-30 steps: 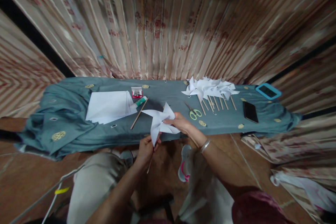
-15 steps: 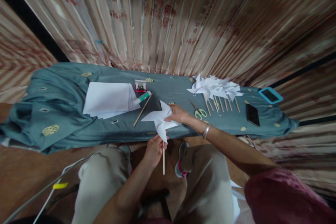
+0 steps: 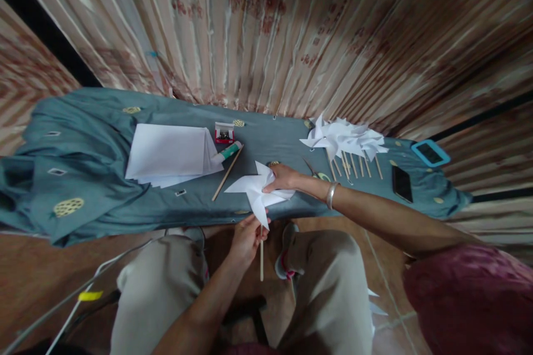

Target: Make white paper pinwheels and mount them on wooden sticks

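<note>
A white paper pinwheel [image 3: 253,184] on a thin wooden stick [image 3: 262,262] is held at the table's front edge. My left hand [image 3: 247,237] is closed round the stick just below the paper, and the stick's lower end hangs free beneath it. With its thumb at the pinwheel's centre, my right hand [image 3: 283,177] grips the paper from the right side; its other fingers are partly hidden behind the blades. A loose wooden stick [image 3: 227,173] lies left of the pinwheel. Scissors [image 3: 318,174] with pale green handles are partly covered by my right forearm.
Left on the blue-grey cloth [image 3: 95,177] is a stack of white paper [image 3: 166,150]. Near it are a glue stick [image 3: 229,151] and a red box of small metal pieces [image 3: 224,133]. Several pinwheels [image 3: 343,138], a black phone [image 3: 402,183] and a blue-framed device [image 3: 430,152] lie right.
My right hand has shifted slightly on the pinwheel, and its forearm now hides more of the scissors. The whole view has tilted a little. Both hands keep their hold.
</note>
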The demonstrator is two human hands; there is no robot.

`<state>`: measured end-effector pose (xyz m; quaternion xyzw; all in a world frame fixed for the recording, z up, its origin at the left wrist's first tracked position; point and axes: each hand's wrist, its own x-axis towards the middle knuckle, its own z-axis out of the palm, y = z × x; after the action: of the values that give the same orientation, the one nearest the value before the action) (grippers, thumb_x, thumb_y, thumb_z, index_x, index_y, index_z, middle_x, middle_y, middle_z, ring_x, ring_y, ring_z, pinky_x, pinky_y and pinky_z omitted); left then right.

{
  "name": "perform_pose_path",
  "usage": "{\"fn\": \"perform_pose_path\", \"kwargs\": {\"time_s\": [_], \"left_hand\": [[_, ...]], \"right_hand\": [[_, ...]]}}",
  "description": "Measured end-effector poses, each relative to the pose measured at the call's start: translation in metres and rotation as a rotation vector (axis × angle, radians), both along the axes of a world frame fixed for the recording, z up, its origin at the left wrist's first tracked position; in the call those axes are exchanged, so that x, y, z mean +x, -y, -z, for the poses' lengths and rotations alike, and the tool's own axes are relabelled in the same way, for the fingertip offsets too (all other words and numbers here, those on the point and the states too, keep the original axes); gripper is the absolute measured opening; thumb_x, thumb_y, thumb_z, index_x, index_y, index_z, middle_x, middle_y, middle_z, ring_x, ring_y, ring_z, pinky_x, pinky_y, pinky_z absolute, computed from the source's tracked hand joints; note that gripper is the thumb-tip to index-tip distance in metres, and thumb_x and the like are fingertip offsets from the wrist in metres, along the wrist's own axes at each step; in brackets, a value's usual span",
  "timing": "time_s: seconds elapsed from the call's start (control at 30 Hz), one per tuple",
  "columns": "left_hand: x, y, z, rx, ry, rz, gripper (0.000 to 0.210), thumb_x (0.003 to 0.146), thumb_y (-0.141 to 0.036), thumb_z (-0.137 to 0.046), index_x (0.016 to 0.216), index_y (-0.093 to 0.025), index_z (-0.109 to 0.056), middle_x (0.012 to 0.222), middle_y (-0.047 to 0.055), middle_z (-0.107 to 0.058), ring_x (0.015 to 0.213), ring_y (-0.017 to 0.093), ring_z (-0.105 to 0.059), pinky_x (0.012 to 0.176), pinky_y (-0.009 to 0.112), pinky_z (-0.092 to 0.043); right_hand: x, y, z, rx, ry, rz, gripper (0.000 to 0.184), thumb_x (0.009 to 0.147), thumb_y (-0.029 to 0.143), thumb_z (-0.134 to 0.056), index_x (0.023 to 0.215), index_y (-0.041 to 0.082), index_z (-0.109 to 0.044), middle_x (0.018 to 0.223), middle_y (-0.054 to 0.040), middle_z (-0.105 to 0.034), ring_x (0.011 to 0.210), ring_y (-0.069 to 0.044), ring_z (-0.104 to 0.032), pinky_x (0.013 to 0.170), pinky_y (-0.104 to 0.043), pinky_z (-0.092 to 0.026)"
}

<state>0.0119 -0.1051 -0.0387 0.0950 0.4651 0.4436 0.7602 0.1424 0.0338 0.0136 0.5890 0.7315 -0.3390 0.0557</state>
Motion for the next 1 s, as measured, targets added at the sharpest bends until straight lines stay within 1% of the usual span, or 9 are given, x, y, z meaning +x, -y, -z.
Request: {"fn": "perform_pose_path", "kwargs": {"time_s": [0.2,0.33,0.5,0.67,0.8,0.87,1.0], "left_hand": [[0.001,-0.0009,0.0015,-0.021,0.031,-0.007,0.037,0.045,-0.037,-0.078,0.071,-0.013,-0.067,0.049,-0.002,-0.059,0.037,0.006,-0.04,0.04,0.021,-0.025],[0.0007,-0.0016,0.0038,-0.02,0.035,0.009,0.034,0.048,-0.036,-0.077,0.071,-0.013,-0.067,0.05,-0.002,-0.059,0.035,0.006,-0.041,0.04,0.022,-0.026],[-0.0018,-0.0022,0.0012,-0.013,0.038,0.041,0.027,0.053,-0.037,-0.072,0.066,-0.014,-0.065,0.049,-0.003,-0.058,0.035,0.007,-0.041,0.041,0.022,-0.025],[-0.0017,-0.0031,0.0008,-0.013,0.023,0.069,0.022,0.056,-0.036,-0.067,0.062,-0.016,-0.062,0.047,-0.004,-0.055,0.035,0.006,-0.038,0.041,0.022,-0.024],[0.0001,-0.0044,0.0029,-0.032,0.008,0.071,0.022,0.054,-0.037,-0.068,0.058,-0.017,-0.059,0.043,-0.004,-0.051,0.033,0.006,-0.035,0.039,0.022,-0.021],[0.0006,-0.0051,0.003,-0.035,0.015,0.064,0.023,0.053,-0.037,-0.069,0.056,-0.017,-0.059,0.044,-0.004,-0.052,0.033,0.006,-0.036,0.038,0.022,-0.021],[0.0011,-0.0061,0.0015,-0.022,0.034,0.064,0.028,0.052,-0.04,-0.072,0.054,-0.016,-0.058,0.041,-0.005,-0.049,0.031,0.006,-0.036,0.037,0.021,-0.02]], "right_hand": [[-0.0005,-0.0033,0.0006,-0.064,0.018,-0.025,0.026,0.062,0.027,-0.081,0.084,0.014,-0.073,0.081,-0.0045,-0.074,0.077,-0.021,-0.067,0.059,-0.022,-0.044],[-0.0022,-0.0032,-0.0032,-0.084,0.038,-0.033,0.028,0.064,0.027,-0.08,0.087,0.013,-0.072,0.085,-0.0048,-0.074,0.079,-0.02,-0.066,0.06,-0.022,-0.044],[-0.0046,-0.0016,-0.0067,-0.089,0.098,-0.056,0.029,0.069,0.028,-0.077,0.093,0.015,-0.07,0.091,-0.0058,-0.073,0.081,-0.02,-0.067,0.06,-0.022,-0.043],[-0.0034,-0.0025,-0.0042,-0.087,0.134,-0.073,0.023,0.07,0.029,-0.076,0.088,0.016,-0.069,0.086,-0.0045,-0.073,0.076,-0.018,-0.065,0.058,-0.022,-0.042],[0.0001,-0.0027,-0.0023,-0.094,0.047,-0.082,0.021,0.07,0.029,-0.076,0.086,0.017,-0.069,0.086,-0.0039,-0.072,0.075,-0.017,-0.065,0.059,-0.021,-0.044],[0.0007,-0.0022,-0.0018,-0.1,0.02,-0.074,0.019,0.07,0.028,-0.076,0.084,0.017,-0.068,0.084,-0.003,-0.072,0.075,-0.017,-0.065,0.059,-0.021,-0.044],[-0.0002,-0.0001,-0.0005,-0.077,0.039,-0.028,0.018,0.068,0.027,-0.078,0.08,0.018,-0.068,0.082,-0.002,-0.071,0.073,-0.016,-0.064,0.057,-0.02,-0.043]]}}
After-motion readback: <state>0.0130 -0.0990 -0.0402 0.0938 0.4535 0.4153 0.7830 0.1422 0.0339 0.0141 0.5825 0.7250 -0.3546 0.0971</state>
